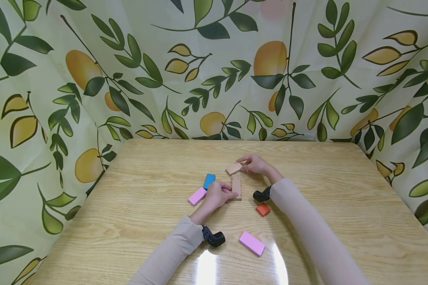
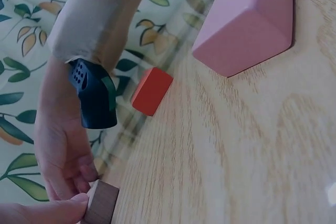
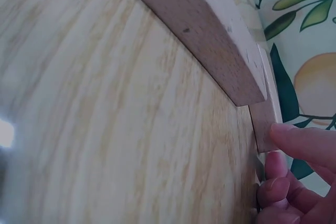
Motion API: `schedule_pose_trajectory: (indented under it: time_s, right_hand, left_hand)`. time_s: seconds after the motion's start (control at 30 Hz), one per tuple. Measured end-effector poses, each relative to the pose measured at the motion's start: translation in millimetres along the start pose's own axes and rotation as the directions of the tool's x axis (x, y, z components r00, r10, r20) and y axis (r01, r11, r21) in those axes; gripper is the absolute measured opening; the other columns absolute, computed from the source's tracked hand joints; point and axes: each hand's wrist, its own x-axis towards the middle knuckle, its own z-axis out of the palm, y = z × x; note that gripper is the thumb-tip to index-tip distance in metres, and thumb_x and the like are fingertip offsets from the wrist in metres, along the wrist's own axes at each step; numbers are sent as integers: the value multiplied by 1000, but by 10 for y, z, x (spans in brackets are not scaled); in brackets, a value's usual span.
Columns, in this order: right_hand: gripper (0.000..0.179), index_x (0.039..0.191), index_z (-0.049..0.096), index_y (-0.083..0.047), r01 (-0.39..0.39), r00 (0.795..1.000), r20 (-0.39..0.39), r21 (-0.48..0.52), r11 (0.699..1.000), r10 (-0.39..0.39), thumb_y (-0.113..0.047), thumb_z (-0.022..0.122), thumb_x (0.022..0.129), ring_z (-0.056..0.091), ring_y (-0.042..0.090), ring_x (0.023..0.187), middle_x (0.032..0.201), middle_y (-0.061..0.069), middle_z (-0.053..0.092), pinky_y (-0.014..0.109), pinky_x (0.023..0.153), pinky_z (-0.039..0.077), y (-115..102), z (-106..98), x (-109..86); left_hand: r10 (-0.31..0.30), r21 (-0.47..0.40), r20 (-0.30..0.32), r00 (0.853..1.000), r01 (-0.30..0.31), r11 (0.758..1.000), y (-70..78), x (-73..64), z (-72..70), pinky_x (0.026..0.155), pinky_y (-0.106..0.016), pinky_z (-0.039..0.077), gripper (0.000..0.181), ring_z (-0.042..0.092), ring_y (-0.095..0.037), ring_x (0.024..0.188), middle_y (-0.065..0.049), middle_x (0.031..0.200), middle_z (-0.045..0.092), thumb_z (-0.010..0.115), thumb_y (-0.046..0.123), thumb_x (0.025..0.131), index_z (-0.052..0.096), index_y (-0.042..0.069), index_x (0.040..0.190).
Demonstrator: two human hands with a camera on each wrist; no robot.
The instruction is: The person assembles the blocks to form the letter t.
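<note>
Two bare wooden blocks lie end to side on the table, the near wooden block (image 1: 236, 185) pointing away from me and the far wooden block (image 1: 233, 169) set crosswise at its far end. My left hand (image 1: 218, 194) holds the near block at its near end, its thumb against the wood in the left wrist view. With thumb and fingers, my right hand (image 1: 256, 164) pinches the right end of the far block. In the right wrist view that block's end (image 3: 265, 127) shows between the fingers, right by the near block's corner.
Left of the left hand are a blue block (image 1: 209, 180) and a pink block (image 1: 197, 196). An orange-red block (image 1: 262, 209) lies beneath the right wrist, and another pink block (image 1: 252, 243) is closer to me. A patterned cloth (image 1: 214, 79) hangs behind the wooden table (image 1: 146, 166).
</note>
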Motion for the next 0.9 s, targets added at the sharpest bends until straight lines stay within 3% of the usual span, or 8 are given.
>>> schedule_pose_trajectory:
  time_s: [0.57, 0.9]
  right_hand:
    - [37, 121, 63, 1, 7, 1000, -9, 3, 1000, -7, -11, 69, 86, 43, 8, 57, 65, -5, 46, 18, 52, 35, 19, -29, -92]
    - [37, 120, 64, -1, -39, 999, -17, -4, 999, 39, -13, 71, 86, 43, 9, 60, 78, 0, 50, 19, 54, 36, 36, -52, -128]
  left_hand:
    - [48, 61, -24, 999, -47, 997, -1, -25, 9, 48, -13, 39, 26, 53, -3, 52, -14, 75, 73, 79, 17, 79, 73, -3, 94]
    - [43, 69, -25, 999, -41, 997, -4, -21, 12, 48, -14, 41, 26, 54, -4, 53, -13, 75, 72, 79, 17, 79, 73, -3, 95]
